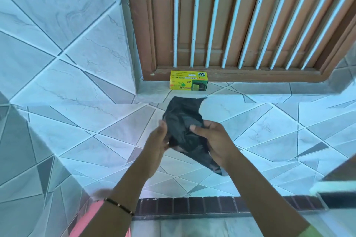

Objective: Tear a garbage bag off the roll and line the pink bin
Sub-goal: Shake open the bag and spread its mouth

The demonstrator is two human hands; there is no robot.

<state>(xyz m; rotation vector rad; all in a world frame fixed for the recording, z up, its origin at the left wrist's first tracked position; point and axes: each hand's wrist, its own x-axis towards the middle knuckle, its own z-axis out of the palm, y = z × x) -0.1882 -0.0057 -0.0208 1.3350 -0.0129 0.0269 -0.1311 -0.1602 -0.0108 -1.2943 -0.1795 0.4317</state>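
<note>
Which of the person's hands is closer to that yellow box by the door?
Right, narrowly. The right hand grips the black bag almost straight below the yellow box; the left hand grips the bag's other side, lower and further left.

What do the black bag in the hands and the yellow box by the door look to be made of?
Black bag: thin plastic film, dull sheen, judging by how it crumples and droops between the left hand and right hand. Yellow box: probably printed cardboard, with sharp flat faces and printed graphics; its finish is hard to tell.
</note>
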